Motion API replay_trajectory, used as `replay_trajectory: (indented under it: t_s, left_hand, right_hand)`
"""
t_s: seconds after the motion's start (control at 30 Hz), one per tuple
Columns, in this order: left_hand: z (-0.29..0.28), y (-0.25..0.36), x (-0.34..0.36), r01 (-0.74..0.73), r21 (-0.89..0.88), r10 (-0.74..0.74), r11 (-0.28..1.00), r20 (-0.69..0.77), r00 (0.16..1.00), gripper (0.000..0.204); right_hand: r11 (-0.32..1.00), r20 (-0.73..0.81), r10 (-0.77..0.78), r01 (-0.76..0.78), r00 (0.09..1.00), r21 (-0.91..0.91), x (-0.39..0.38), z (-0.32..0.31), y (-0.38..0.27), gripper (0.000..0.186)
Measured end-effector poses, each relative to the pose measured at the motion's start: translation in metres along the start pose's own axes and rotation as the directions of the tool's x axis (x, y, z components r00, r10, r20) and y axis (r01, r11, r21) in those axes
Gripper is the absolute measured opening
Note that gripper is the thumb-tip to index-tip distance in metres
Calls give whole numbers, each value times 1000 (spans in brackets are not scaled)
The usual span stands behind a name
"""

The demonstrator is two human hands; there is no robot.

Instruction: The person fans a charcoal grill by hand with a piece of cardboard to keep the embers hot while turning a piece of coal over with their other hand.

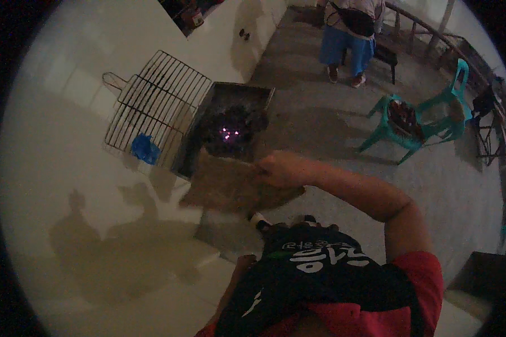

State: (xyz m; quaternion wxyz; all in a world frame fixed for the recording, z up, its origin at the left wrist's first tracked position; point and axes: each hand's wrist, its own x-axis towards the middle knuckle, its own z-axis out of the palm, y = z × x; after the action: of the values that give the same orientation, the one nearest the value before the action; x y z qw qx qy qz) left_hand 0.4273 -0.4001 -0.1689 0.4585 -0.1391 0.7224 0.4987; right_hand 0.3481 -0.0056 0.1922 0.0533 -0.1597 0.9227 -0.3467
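My right hand (pixel 281 168) is closed on the edge of a brown piece of cardboard (pixel 236 182), which is held flat just in front of a charcoal grill (pixel 270 96). Dark charcoal (pixel 244 124) fills part of the grill, with a few bright glowing embers in the middle. A wire grill rack (pixel 157 101) with a looped handle leans at the wall on the grill's left side. Crumpled blue plastic (pixel 145 149) is at the rack's lower end. Low beside my apron (pixel 320 281), my left hand (pixel 245 262) is partly in view; its fingers are too dark to make out.
Ahead, another person (pixel 347 48) in blue trousers stands on the grey floor. To the right is a teal plastic stool (pixel 383 126) bearing a dark heap, next to a teal chair (pixel 461 81). A pale wall (pixel 73 123) runs along the left. A railing (pixel 427 25) curves behind.
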Motion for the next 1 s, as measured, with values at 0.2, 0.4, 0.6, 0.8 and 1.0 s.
replay_trajectory:
  t_s: [0.2,0.4,0.6,0.8,1.0]
  left_hand:
    - [-15,50,-7,-263,242,278,934,-29,960,32]
    - [-24,-5,7,-417,442,384,794,169,908,31]
    - [-14,-35,20,-531,845,385,64,470,795,27]
    - [-27,14,19,-507,115,508,855,19,861,21]
    - [-17,-33,16,-287,155,280,945,66,958,25]
  right_hand:
    - [848,-384,366,-474,848,-238,-15,-75,179,25]
    - [863,-614,433,-501,661,68,-19,-69,191,26]
    - [999,-1,-5,5,1000,46,10,3,18,23]
    - [733,-565,175,-490,807,-472,-12,-97,246,15]
    - [593,-69,228,-195,971,-781,26,-59,152,19]
